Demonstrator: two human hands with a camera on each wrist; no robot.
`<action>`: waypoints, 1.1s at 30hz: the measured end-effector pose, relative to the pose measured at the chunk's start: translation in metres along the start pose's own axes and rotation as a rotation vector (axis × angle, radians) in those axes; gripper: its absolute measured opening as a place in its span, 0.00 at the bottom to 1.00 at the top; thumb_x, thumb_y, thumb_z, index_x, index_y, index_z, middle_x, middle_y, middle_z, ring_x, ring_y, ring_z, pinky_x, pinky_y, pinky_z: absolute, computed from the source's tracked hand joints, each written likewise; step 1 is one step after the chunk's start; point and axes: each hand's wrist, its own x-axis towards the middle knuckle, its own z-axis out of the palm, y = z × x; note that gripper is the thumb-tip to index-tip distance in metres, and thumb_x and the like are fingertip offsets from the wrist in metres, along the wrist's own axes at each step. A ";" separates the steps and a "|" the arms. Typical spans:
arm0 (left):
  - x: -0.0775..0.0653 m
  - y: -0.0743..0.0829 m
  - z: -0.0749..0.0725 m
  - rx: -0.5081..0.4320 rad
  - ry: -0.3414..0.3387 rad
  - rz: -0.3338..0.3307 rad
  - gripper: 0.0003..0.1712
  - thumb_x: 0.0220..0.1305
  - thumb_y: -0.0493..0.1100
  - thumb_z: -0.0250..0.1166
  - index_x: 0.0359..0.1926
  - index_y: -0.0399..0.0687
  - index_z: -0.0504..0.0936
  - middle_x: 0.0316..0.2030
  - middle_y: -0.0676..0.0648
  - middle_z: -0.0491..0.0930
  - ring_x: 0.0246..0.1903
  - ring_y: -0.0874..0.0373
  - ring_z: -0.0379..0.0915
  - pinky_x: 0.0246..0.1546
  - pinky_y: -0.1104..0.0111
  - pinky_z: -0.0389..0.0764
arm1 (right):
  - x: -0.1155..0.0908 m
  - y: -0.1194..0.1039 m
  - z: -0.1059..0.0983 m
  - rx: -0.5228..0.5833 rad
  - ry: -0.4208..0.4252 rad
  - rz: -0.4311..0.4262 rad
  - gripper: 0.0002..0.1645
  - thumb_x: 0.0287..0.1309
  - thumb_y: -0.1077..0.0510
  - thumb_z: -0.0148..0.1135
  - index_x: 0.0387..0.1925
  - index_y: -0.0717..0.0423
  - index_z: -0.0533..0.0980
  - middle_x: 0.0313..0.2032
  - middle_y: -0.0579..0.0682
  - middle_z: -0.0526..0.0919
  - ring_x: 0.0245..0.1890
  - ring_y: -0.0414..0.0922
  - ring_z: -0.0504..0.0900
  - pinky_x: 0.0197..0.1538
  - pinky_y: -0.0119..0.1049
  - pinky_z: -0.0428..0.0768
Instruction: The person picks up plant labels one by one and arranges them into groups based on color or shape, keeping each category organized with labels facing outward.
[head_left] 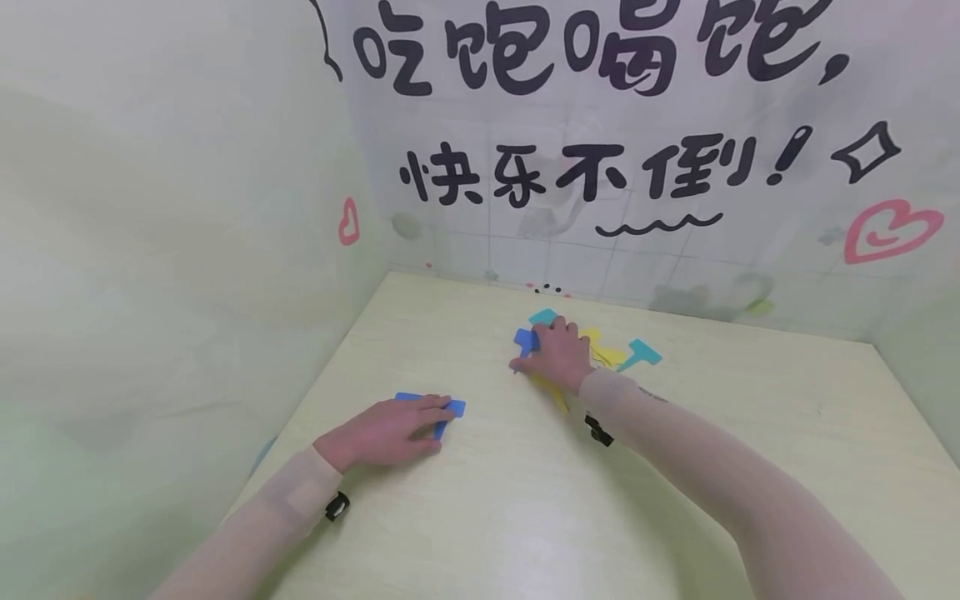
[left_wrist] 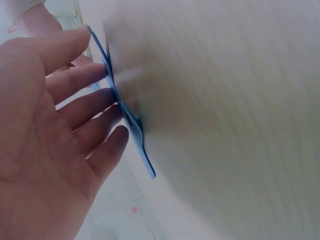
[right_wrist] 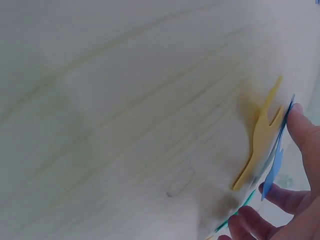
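Left hand (head_left: 378,432) rests nearly straight fingers on blue pieces (head_left: 459,408); right hand (head_left: 561,354) pinches a blue T-shaped piece (head_left: 522,338).

Nearer, the blue pieces lie on a pale wooden table (head_left: 487,525), toward the left. Farther off, a yellow piece (right_wrist: 259,135) lies under the right hand, with other yellow pieces (head_left: 611,356) and two teal pieces (head_left: 643,352) around it. Behind stands a pale wall (head_left: 457,250) bearing black characters.

Left fingers (left_wrist: 87,106) against blue tags (left_wrist: 134,125)
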 end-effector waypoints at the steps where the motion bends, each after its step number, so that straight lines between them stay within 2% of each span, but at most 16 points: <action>1: 0.000 0.000 0.000 -0.001 -0.003 -0.006 0.32 0.74 0.58 0.58 0.73 0.54 0.70 0.74 0.48 0.62 0.73 0.51 0.57 0.67 0.50 0.68 | 0.000 0.001 0.000 0.012 0.004 -0.002 0.53 0.49 0.23 0.68 0.67 0.51 0.72 0.58 0.61 0.71 0.55 0.60 0.69 0.56 0.63 0.71; 5: 0.000 0.001 -0.001 -0.011 -0.003 -0.008 0.32 0.73 0.57 0.59 0.73 0.54 0.70 0.74 0.48 0.62 0.73 0.49 0.58 0.66 0.49 0.68 | 0.003 0.004 0.000 0.062 0.002 -0.003 0.50 0.47 0.26 0.71 0.64 0.51 0.73 0.53 0.58 0.78 0.51 0.59 0.73 0.56 0.63 0.70; 8: 0.000 0.002 -0.002 -0.016 0.002 -0.004 0.32 0.73 0.56 0.59 0.73 0.54 0.70 0.74 0.47 0.62 0.72 0.49 0.58 0.66 0.48 0.68 | 0.006 0.007 0.002 0.110 -0.001 -0.009 0.46 0.49 0.29 0.73 0.61 0.53 0.74 0.49 0.55 0.82 0.48 0.56 0.77 0.55 0.57 0.74; 12: -0.001 0.005 -0.002 -0.017 0.010 0.006 0.32 0.73 0.56 0.59 0.73 0.52 0.70 0.74 0.46 0.62 0.72 0.48 0.58 0.66 0.47 0.68 | 0.006 0.012 0.004 0.215 -0.003 -0.022 0.40 0.52 0.36 0.74 0.59 0.57 0.77 0.50 0.54 0.83 0.49 0.53 0.79 0.55 0.49 0.78; 18: -0.001 0.007 -0.003 0.006 0.014 0.014 0.32 0.73 0.55 0.60 0.73 0.51 0.70 0.74 0.46 0.62 0.72 0.48 0.58 0.65 0.48 0.69 | 0.005 0.016 0.003 0.338 0.000 -0.036 0.30 0.60 0.47 0.73 0.58 0.59 0.80 0.49 0.56 0.84 0.48 0.51 0.81 0.55 0.46 0.80; 25: -0.001 0.007 -0.003 0.007 0.013 0.010 0.31 0.74 0.54 0.60 0.73 0.50 0.70 0.74 0.45 0.62 0.72 0.47 0.59 0.65 0.47 0.69 | 0.002 0.020 -0.002 0.333 0.001 -0.094 0.26 0.61 0.52 0.72 0.58 0.59 0.81 0.47 0.55 0.85 0.44 0.49 0.82 0.51 0.45 0.81; 33: -0.002 0.007 -0.003 0.006 0.010 0.005 0.31 0.74 0.53 0.60 0.72 0.49 0.70 0.74 0.44 0.63 0.72 0.47 0.59 0.64 0.47 0.70 | 0.000 0.025 -0.008 0.214 -0.018 -0.154 0.25 0.61 0.49 0.71 0.57 0.56 0.82 0.41 0.50 0.85 0.40 0.46 0.82 0.46 0.42 0.82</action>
